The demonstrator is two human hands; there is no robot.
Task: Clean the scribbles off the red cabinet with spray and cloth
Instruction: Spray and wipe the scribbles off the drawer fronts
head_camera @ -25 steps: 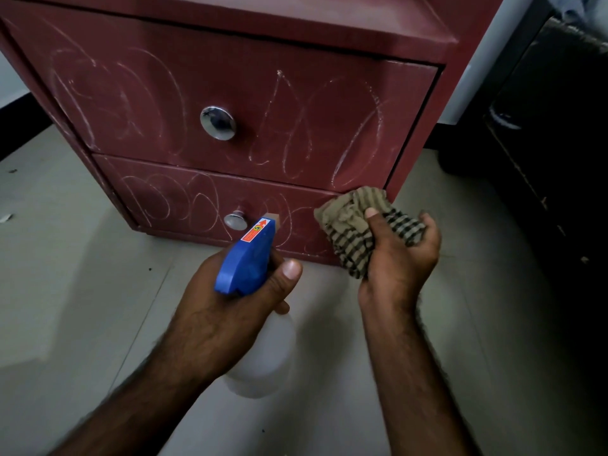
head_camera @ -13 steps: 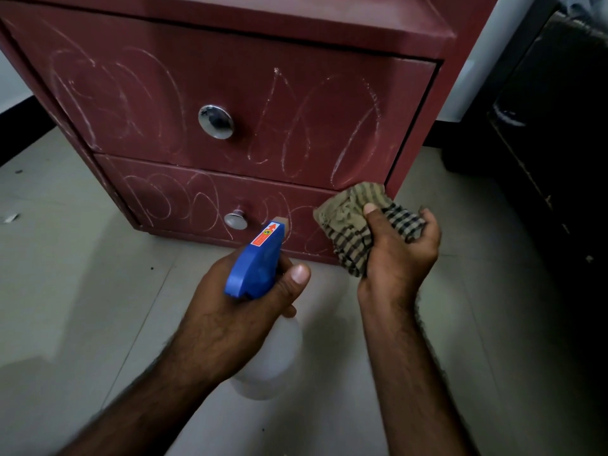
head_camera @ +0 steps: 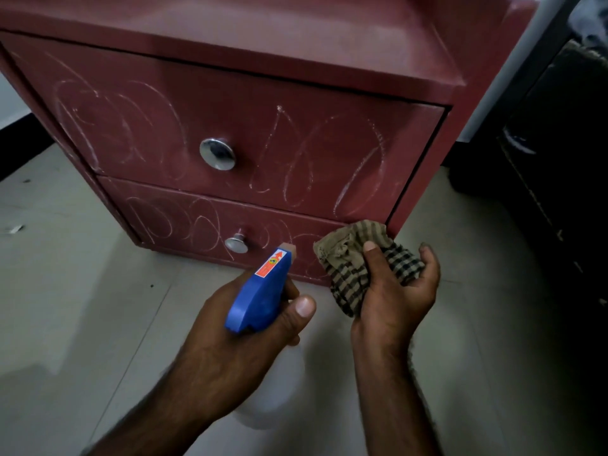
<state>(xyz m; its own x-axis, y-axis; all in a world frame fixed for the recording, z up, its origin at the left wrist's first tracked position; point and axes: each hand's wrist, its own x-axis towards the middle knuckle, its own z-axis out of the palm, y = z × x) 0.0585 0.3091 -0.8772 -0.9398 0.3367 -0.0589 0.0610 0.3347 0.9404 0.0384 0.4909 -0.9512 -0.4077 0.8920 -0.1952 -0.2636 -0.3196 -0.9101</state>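
My left hand (head_camera: 227, 353) is wrapped round the neck of the spray bottle (head_camera: 255, 299) in the lower middle of the frame, thumb along the side of the blue head. My trigger fingers are hidden behind it, so I cannot tell whether they are squeezing. The nozzle (head_camera: 289, 249) points up the frame at the lower drawer (head_camera: 177, 218), just right of its knob (head_camera: 237, 244). My right hand (head_camera: 394, 307) cups the bunched checked cloth (head_camera: 348, 261), thumb pressed on top, near the cabinet's bottom right corner. Whether the cloth touches the wood I cannot tell.

The red cabinet (head_camera: 296, 51) fills the top of the frame, and white scribbles (head_camera: 296, 159) loop across both drawer fronts. So I judge no wiping is done yet and spraying is the step in hand. To do it well I'd lift the nozzle to the upper drawer (head_camera: 230, 103) first, so drips run down over marks I haven't wiped. I'd mist lightly instead of soaking. I'd keep the cloth out of the spray line, then follow at once with firm strokes, working round the knobs. Too much liquid would likely run onto the floor (head_camera: 82, 307).
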